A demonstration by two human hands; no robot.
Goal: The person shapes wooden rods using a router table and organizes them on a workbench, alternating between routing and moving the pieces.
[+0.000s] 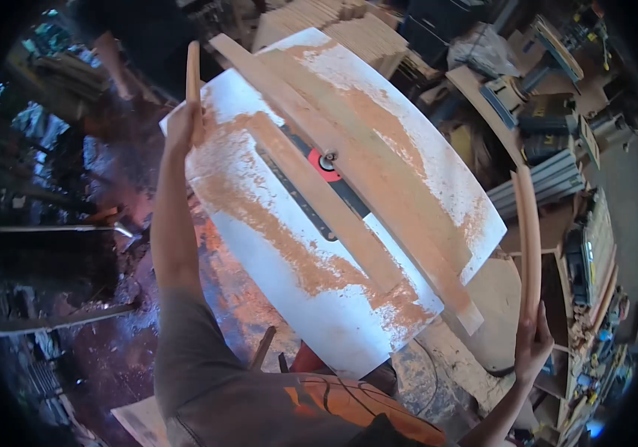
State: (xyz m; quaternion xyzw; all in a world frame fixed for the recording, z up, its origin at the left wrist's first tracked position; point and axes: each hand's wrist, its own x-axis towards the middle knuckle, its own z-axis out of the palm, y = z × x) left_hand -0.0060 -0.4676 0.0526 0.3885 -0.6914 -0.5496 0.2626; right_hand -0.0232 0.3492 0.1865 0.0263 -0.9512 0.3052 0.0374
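Note:
My left hand (179,128) is closed around the lower end of a narrow wooden strip (194,71), beside the far left edge of a white router table (289,316). Out to the right of the table, my right hand (534,346) grips the near end of a longer wooden strip (529,238), which points away from me. Between my hands, a router bit (329,159) stands in a red ring (322,173) in the tabletop. A long wooden fence (378,201) runs diagonally behind the bit, and a flat wooden strip (326,205) lies on the near side.
Sawdust (297,257) covers patches of the tabletop. Stacked wooden pieces (319,33) lie beyond it. On the right are shelving with tools (550,119) and a wooden board edge (483,108). The floor at left (121,194) is dusty, with scattered timber.

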